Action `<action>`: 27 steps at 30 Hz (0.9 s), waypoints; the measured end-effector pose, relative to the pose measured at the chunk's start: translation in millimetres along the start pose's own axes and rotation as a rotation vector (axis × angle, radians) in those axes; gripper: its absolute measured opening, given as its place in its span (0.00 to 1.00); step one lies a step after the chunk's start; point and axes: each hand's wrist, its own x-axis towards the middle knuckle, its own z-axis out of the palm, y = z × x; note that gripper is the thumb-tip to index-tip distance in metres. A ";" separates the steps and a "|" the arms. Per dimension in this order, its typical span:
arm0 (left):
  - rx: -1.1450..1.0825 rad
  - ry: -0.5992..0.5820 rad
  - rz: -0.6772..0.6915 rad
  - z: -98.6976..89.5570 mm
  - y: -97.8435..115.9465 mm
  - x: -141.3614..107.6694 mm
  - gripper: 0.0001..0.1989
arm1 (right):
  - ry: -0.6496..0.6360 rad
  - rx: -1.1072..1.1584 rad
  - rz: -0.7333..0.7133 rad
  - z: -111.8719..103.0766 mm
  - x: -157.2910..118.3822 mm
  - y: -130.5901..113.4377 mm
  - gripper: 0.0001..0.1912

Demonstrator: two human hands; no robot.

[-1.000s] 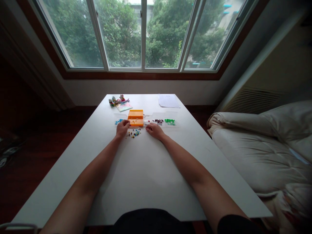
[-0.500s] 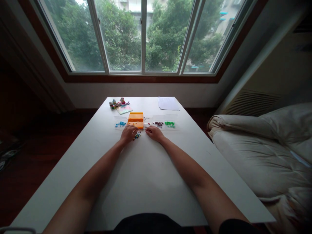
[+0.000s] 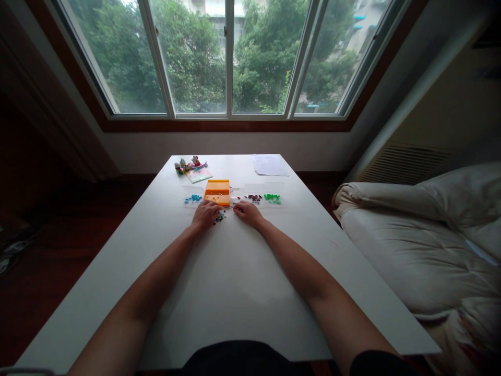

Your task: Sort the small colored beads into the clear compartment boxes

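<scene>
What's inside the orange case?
A few small pieces show in the near half of the orange case; their exact colour is unclear. The left hand covers its near left corner in this view, so anything there can't be seen.

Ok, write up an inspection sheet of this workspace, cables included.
Surface: white table.
Work items: orange box, open; mixed pieces loose in front; blue pieces to its left; dark pieces and green pieces to its right.
Clutter: small figures, patterned card and white papers at the far end.
Hands: left hand beside the mixed pieces, right hand curled near the dark pieces; whether either grips anything cannot be told.
Cables: nothing seen.
Surroundings: window ahead, pale sofa at right.
</scene>
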 end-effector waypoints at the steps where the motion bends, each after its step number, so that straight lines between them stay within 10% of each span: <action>1: -0.018 -0.010 0.020 0.6 0.5 0.3 0.15 | 0.000 -0.002 0.001 -0.1 -0.1 -0.1 0.07; 27: -0.038 -0.027 0.004 -0.3 4.1 -3.8 0.16 | 0.048 -0.046 0.020 -2.9 -0.6 -0.3 0.08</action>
